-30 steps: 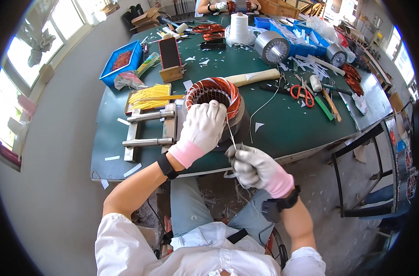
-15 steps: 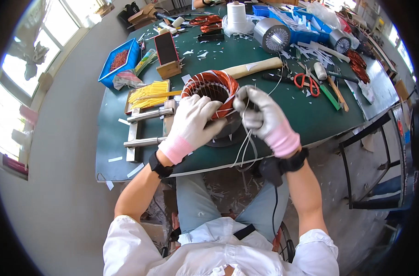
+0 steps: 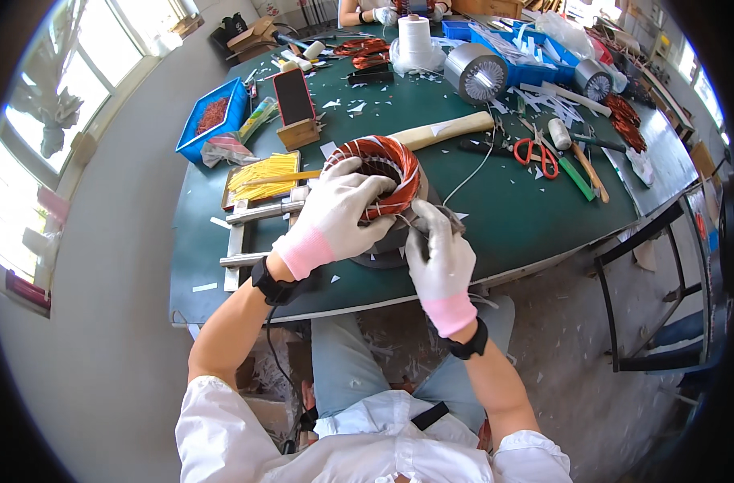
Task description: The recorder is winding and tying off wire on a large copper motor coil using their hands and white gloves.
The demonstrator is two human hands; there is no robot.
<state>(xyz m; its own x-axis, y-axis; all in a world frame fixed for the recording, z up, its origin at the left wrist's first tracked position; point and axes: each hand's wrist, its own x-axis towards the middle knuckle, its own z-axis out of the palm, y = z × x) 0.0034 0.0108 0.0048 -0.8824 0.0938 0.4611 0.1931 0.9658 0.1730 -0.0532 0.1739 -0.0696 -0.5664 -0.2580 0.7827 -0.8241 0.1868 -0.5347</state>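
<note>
A stator with a ring of red-brown copper windings (image 3: pixel 407 173), bound with white lacing, stands upright near the table's front edge. My left hand (image 3: pixel 339 209), in a white glove with a pink cuff, grips the near left of the ring, fingers over its rim. Gloved alike, my right hand (image 3: pixel 439 258) is closed at the ring's lower right, fingertips pinched on white cord (image 3: pixel 471 173). From there the cord runs up and right across the table. A small dark piece shows by its fingers; I cannot make out what it is.
Left of the stator are yellow strips (image 3: pixel 262 177) in a tray, metal bars (image 3: pixel 262 211), a phone (image 3: pixel 293 97) on a wooden stand and a blue bin (image 3: pixel 214 121). A mallet handle (image 3: pixel 443 129), scissors (image 3: pixel 536 153) and a cord spool (image 3: pixel 415 36) lie beyond. A co-worker's gloved hand (image 3: pixel 385 15) shows at the far edge.
My right hand has come down and left, to the ring's lower right, and the cord loops beneath it have pulled away. My left hand stays on the ring. Across the table, the co-worker's hands have appeared.
</note>
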